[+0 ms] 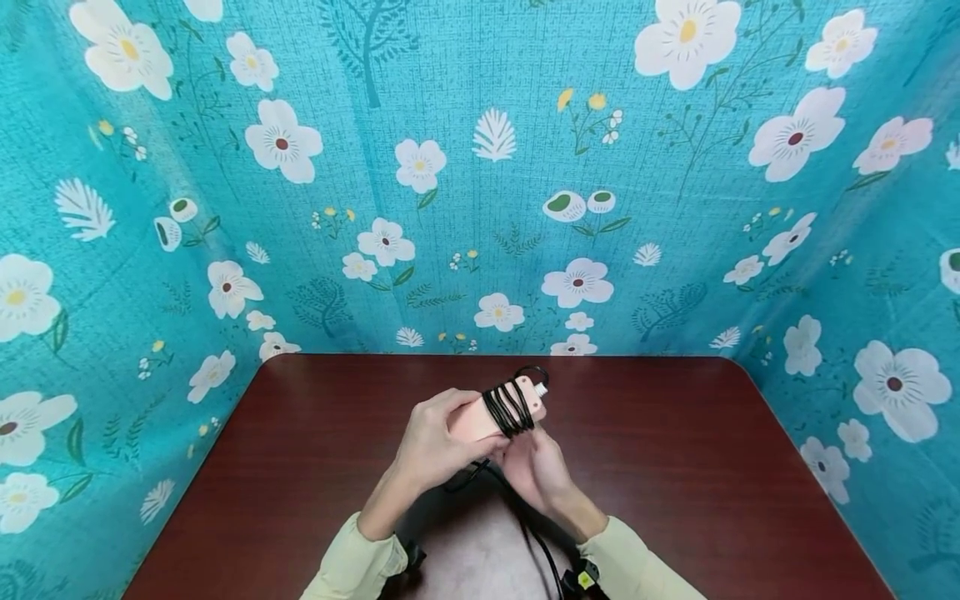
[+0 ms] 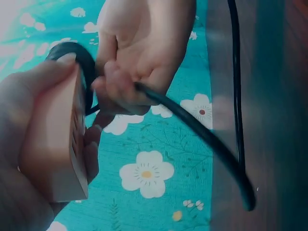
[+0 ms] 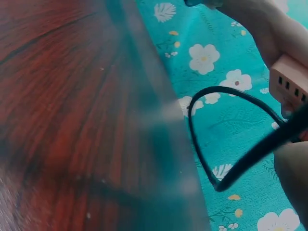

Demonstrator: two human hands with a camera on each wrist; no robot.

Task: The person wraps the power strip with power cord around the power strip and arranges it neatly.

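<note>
In the head view, my left hand grips a pale pink power strip, tilted up above the table. Black cord is wound in several turns around its far end, where a small white piece sticks out. My right hand is just below and right of the strip. The left wrist view shows the right hand's curled fingers holding the loose cord, while the left thumb rests along the strip. A row of slots shows on the strip in the right wrist view; the right fingers are mostly hidden there.
A dark red wooden table spreads out beneath both hands. Teal flowered cloth stands behind it and along both sides. Loose cord hangs in a bend and runs down toward my lap between the forearms.
</note>
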